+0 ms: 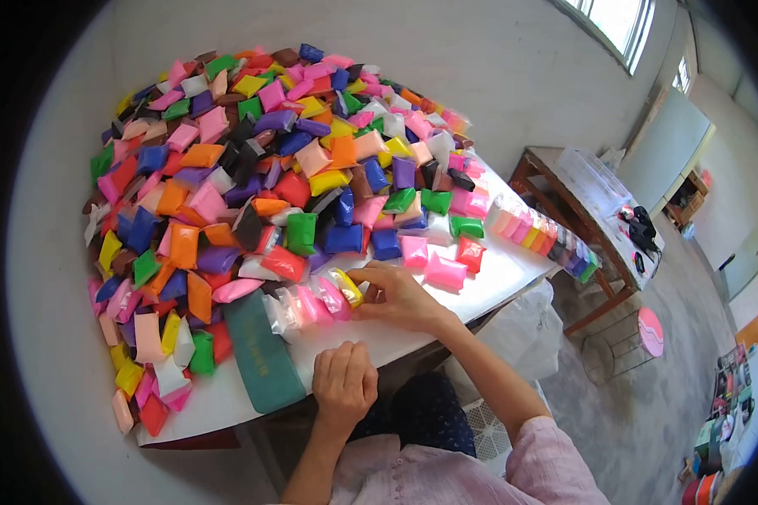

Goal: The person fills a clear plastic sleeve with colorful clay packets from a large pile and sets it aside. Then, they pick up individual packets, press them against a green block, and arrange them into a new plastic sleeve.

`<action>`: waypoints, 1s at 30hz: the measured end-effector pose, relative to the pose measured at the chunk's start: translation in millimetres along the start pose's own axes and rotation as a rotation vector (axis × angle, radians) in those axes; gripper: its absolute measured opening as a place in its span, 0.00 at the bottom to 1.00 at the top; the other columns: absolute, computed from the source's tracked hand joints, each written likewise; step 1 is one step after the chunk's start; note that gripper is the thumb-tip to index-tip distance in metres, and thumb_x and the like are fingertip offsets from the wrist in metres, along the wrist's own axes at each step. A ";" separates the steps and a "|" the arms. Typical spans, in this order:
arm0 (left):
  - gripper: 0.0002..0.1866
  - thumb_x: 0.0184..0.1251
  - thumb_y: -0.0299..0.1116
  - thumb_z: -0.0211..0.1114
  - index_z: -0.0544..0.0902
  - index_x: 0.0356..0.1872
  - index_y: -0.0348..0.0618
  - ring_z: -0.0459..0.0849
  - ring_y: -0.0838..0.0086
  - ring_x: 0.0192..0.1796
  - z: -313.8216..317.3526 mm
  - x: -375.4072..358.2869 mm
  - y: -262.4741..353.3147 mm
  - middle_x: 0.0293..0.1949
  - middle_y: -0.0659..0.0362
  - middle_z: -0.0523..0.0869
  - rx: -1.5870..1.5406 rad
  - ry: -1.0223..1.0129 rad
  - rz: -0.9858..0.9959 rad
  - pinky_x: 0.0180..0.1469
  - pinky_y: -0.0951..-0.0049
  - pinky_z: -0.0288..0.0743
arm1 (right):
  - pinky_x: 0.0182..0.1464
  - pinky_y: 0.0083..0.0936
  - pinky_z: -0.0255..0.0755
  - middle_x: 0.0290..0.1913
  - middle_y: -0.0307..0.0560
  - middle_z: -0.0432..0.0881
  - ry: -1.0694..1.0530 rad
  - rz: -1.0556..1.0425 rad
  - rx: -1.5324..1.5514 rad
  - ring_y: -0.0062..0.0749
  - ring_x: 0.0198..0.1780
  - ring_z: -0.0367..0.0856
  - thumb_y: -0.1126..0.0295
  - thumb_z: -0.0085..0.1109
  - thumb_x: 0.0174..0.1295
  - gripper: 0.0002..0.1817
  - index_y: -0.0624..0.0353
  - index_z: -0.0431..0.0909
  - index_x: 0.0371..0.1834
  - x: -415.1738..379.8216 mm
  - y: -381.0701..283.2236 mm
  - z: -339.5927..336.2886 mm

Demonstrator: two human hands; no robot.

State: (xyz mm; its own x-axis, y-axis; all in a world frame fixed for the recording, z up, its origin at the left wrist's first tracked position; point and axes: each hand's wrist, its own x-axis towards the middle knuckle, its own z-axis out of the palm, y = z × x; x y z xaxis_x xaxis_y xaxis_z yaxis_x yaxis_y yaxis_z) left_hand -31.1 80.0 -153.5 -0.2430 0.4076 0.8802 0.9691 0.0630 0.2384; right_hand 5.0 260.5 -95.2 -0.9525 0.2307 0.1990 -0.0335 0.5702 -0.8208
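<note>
My right hand (400, 296) pinches a small yellow packet (346, 288) at the end of a short row of upright packets. Beside it in that row stand pink packets (313, 305) and clear-white ones (280, 316). My left hand (345, 385) is curled by the table's front edge; whether anything is inside its fingers is hidden. To its left lies a flat dark green case (261, 358) with faint lettering, its upper end near the row. A big heap of colourful soft packets (227, 189) covers the left and back of the table.
A long row of packed packets (543, 240) stands along the white table's (514, 273) right side. Loose pink packets (445, 273) lie nearer. A plastic bag (518, 332) hangs beside the table. Farther right are a wooden table (602, 215) with a clear bin (594, 181), and a pink-topped stool (650, 332).
</note>
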 end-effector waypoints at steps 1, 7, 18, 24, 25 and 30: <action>0.12 0.54 0.14 0.63 0.82 0.42 0.29 0.80 0.53 0.36 -0.3 0.0 1.0 0.38 0.46 0.83 -0.002 -0.005 -0.011 0.40 0.59 0.75 | 0.43 0.23 0.76 0.49 0.45 0.77 0.000 -0.012 -0.014 0.24 0.39 0.80 0.71 0.72 0.55 0.31 0.62 0.76 0.64 1.3 1.7 0.9; 0.13 0.53 0.16 0.64 0.82 0.42 0.30 0.80 0.53 0.36 -0.6 -3.0 -0.1 0.39 0.46 0.82 0.005 -0.027 -0.004 0.40 0.58 0.74 | 0.43 0.23 0.76 0.50 0.46 0.76 0.022 -0.045 -0.089 0.24 0.39 0.80 0.71 0.72 0.55 0.33 0.62 0.74 0.67 0.9 4.5 4.7; 0.13 0.54 0.24 0.64 0.82 0.42 0.32 0.78 0.59 0.35 2.1 -4.0 -2.5 0.38 0.50 0.81 0.109 -0.036 0.058 0.36 0.62 0.72 | 0.42 0.23 0.77 0.52 0.51 0.78 0.029 -0.020 0.027 0.26 0.37 0.82 0.72 0.74 0.53 0.35 0.64 0.73 0.66 -9.9 4.7 -0.2; 0.12 0.56 0.27 0.63 0.82 0.41 0.33 0.78 0.60 0.35 2.0 -4.1 -3.2 0.38 0.50 0.81 0.119 -0.047 0.068 0.36 0.62 0.71 | 0.40 0.24 0.78 0.51 0.51 0.81 0.203 -0.061 0.009 0.28 0.34 0.83 0.77 0.70 0.52 0.30 0.63 0.75 0.62 -14.8 9.1 -9.6; 0.12 0.57 0.27 0.63 0.82 0.41 0.33 0.78 0.61 0.35 2.1 -4.8 -3.2 0.38 0.51 0.81 0.124 -0.048 0.069 0.36 0.62 0.71 | 0.40 0.25 0.78 0.49 0.51 0.83 0.267 -0.065 0.005 0.28 0.34 0.83 0.78 0.69 0.53 0.28 0.63 0.76 0.61 -12.4 13.3 -12.6; 0.11 0.54 0.22 0.63 0.82 0.40 0.34 0.77 0.59 0.33 5.6 -3.6 0.3 0.36 0.51 0.81 0.109 -0.028 0.044 0.35 0.61 0.69 | 0.38 0.32 0.78 0.36 0.49 0.86 0.511 -0.008 -0.199 0.37 0.35 0.86 0.74 0.64 0.58 0.13 0.63 0.83 0.46 14.8 15.3 -43.7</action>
State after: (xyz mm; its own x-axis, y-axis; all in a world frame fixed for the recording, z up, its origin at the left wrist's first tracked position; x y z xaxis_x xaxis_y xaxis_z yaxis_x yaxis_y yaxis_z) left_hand -29.7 83.6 -158.9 -0.2005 0.4374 0.8766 0.9779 0.1429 0.1523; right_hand 3.6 307.1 -81.4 -0.6823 0.5509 0.4807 0.0646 0.7004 -0.7109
